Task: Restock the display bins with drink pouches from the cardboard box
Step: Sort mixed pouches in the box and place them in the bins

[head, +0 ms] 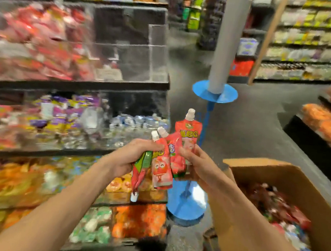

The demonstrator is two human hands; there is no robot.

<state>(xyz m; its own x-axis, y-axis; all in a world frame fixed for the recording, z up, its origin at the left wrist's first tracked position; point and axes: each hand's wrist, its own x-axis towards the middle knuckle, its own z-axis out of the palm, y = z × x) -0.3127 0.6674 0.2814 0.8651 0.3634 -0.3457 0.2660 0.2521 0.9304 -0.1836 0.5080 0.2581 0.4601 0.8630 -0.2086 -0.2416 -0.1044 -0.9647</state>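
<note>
Both hands are up in front of the shelves, holding a bunch of red drink pouches between them. The left hand is squeezed tight around the left side of the bunch, and the right hand is closed on the right side. I count about 4 pouches.

One pouch hangs upside down from the left hand, with its white cap pointing at the floor. It looks loose, so it could slip out and fall. The tall pouch at the back sticks up high and could tip out too if the right hand lets go too soon.

The cardboard box sits low on the right, with more pouches inside. The display bins are on the left. The picture is blurry there, so I think a pouch could land in the wrong bin.
</note>
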